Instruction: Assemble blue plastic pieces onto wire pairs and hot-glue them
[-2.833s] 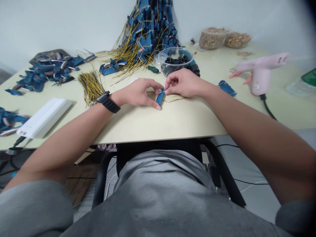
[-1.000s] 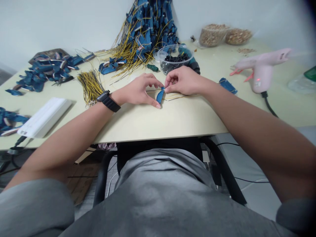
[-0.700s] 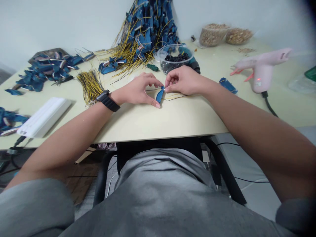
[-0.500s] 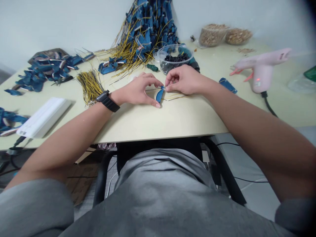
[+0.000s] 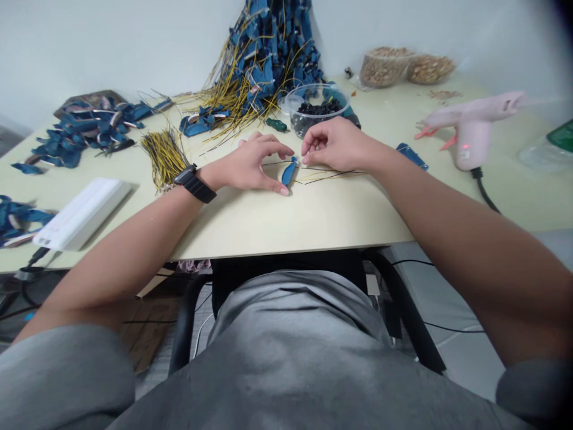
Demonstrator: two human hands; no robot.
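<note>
A small curved blue piece (image 5: 289, 172) lies on the table between my hands, with thin yellow and black wires (image 5: 320, 174) beside it. My left hand (image 5: 259, 161) is at its left, thumb and fingers spread around it, the thumb tip near its lower end. At its upper right is my right hand (image 5: 333, 145), thumb and forefinger pinched close to the piece's top end. What that pinch holds, if anything, is too small to make out.
A tub of black parts (image 5: 319, 107) stands behind my hands, near a heap of blue pieces (image 5: 264, 54). Left are a yellow wire bundle (image 5: 165, 156) and a white box (image 5: 83, 214). A pink glue gun (image 5: 473, 128) stands right, its cord hanging off the table.
My right hand has shifted very slightly to the right, away from the blue piece. My left hand stays nearly where it was, its fingers still apart.
</note>
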